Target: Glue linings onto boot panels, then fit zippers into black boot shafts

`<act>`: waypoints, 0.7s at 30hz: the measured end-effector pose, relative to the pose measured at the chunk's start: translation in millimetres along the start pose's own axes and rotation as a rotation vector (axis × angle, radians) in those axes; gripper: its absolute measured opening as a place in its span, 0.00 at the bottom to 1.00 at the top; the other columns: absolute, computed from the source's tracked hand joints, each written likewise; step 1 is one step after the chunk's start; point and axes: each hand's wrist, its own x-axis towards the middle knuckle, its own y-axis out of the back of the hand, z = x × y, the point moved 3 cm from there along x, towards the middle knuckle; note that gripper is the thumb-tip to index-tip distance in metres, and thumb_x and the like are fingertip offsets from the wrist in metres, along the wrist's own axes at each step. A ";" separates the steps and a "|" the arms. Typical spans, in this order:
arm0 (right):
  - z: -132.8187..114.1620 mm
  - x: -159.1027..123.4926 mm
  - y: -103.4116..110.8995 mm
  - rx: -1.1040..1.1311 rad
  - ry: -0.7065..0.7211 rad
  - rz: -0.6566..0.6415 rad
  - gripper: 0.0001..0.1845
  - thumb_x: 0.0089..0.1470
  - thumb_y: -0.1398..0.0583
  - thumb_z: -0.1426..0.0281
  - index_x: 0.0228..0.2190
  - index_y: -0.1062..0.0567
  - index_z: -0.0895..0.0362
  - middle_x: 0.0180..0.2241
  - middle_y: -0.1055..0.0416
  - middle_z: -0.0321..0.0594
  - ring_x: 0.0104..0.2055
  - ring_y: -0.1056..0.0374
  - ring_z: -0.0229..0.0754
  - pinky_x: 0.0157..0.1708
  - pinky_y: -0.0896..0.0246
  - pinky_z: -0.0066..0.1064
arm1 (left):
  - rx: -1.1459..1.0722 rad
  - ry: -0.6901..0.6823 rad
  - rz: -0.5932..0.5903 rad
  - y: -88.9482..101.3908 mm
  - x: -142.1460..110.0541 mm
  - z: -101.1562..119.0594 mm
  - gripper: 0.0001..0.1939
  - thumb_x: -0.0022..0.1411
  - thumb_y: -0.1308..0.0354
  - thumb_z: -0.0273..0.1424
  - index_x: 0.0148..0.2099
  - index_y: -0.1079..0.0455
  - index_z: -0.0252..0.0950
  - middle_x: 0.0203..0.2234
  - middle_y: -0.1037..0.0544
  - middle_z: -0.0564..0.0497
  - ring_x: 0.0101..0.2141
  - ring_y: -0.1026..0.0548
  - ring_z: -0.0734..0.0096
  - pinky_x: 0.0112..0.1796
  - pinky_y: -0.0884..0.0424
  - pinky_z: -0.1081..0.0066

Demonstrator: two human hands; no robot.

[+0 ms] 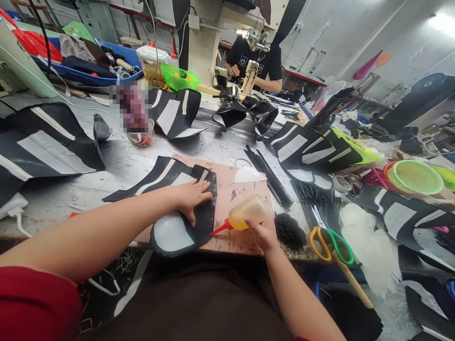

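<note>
My left hand (pixel 194 198) lies spread on a black shoe upper piece (pixel 199 225) with white strips and a pale rounded patch, pressing it against a pinkish board (pixel 234 241). In my right hand (pixel 262 231) is a squeeze glue bottle (pixel 248 213) with yellowish liquid and a red nozzle, tilted down to the left. The nozzle tip meets the right edge of the piece near its lower corner. A shiny line, apparently glue, runs along that edge above the tip. A white rounded piece (pixel 249 174) lies on the board's far part.
Black strips (pixel 268 175) and scissors (pixel 329 239) with orange and green handles lie to the right. Similar black pieces (pixel 50 142) stand left and right. A co-worker (pixel 254 64) sits behind a sewing machine (pixel 204 47). Green baskets (pixel 414 177) stand at far right.
</note>
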 end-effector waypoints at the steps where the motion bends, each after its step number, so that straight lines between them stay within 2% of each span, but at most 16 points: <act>1: -0.4 -1.1 0.4 -0.011 0.018 -0.003 0.27 0.32 0.32 0.60 0.36 0.29 0.58 0.30 0.27 0.41 0.33 0.30 0.46 0.31 0.32 0.38 | -0.004 0.000 -0.003 0.0 0.2 0.1 0.47 0.34 0.33 0.44 0.56 0.44 0.34 0.61 0.58 0.30 0.61 0.59 0.45 0.56 0.58 0.51; 8: -13.6 3.9 -3.6 -0.040 0.110 0.114 0.30 0.34 0.33 0.60 0.41 0.32 0.59 0.39 0.28 0.47 0.40 0.31 0.49 0.41 0.35 0.43 | -0.020 0.001 -0.004 1.4 -0.5 0.8 0.48 0.33 0.32 0.43 0.56 0.44 0.34 0.61 0.58 0.29 0.60 0.59 0.44 0.56 0.58 0.50; 13: -6.1 -9.8 1.9 -0.025 0.091 0.072 0.32 0.31 0.32 0.61 0.40 0.32 0.59 0.34 0.27 0.44 0.35 0.30 0.47 0.36 0.32 0.40 | -0.025 -0.003 -0.001 -0.2 0.5 -1.5 0.48 0.33 0.32 0.44 0.56 0.44 0.34 0.61 0.58 0.29 0.61 0.59 0.45 0.56 0.58 0.51; 17: 8.9 -31.8 11.5 0.008 0.022 0.057 0.30 0.30 0.31 0.63 0.38 0.31 0.59 0.30 0.27 0.41 0.32 0.30 0.45 0.32 0.32 0.37 | -0.010 -0.014 0.006 -1.2 0.8 -3.2 0.48 0.34 0.33 0.45 0.57 0.44 0.35 0.61 0.58 0.31 0.61 0.60 0.46 0.56 0.59 0.51; 19: 14.2 -42.2 13.6 0.068 -0.027 0.035 0.29 0.31 0.32 0.63 0.38 0.30 0.58 0.31 0.26 0.41 0.32 0.30 0.45 0.33 0.32 0.37 | 0.035 -0.047 0.035 1.1 -2.7 0.6 0.46 0.36 0.34 0.46 0.57 0.44 0.37 0.62 0.58 0.34 0.61 0.60 0.47 0.56 0.59 0.51; 21: 15.8 -50.5 14.7 0.145 -0.064 0.016 0.28 0.32 0.32 0.61 0.37 0.29 0.57 0.31 0.26 0.41 0.33 0.30 0.46 0.34 0.32 0.38 | 0.108 -0.075 0.111 5.7 -10.4 8.6 0.44 0.36 0.33 0.46 0.55 0.41 0.37 0.61 0.54 0.36 0.60 0.57 0.47 0.56 0.56 0.52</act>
